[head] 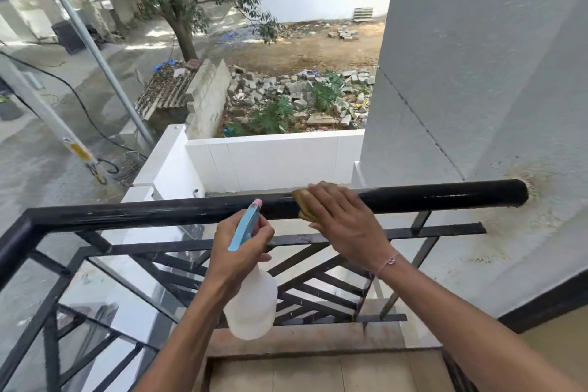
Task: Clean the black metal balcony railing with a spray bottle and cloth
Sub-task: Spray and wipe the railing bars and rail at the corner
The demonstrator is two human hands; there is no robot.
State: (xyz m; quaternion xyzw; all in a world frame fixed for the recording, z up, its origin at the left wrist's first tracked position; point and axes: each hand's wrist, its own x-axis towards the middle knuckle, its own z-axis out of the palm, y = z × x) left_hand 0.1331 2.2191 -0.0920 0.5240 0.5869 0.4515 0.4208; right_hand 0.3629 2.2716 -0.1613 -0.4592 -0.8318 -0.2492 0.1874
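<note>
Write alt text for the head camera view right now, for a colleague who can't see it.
A person's right hand presses a yellowish cloth flat on the black top rail of a balcony railing, near a grey wall. The left hand grips a spray bottle with a blue trigger head, just below the rail.

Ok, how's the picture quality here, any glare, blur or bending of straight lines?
Head view: daylight, with dappled tree shade on the ground below. The top rail shows soft glossy highlights, no harsh glare. Wide-angle distortion bows the rail and tilts the grey wall. Tree leaves at the top look smeared; the right hand on the cloth and the left hand on the spray bottle are fairly sharp.
</note>
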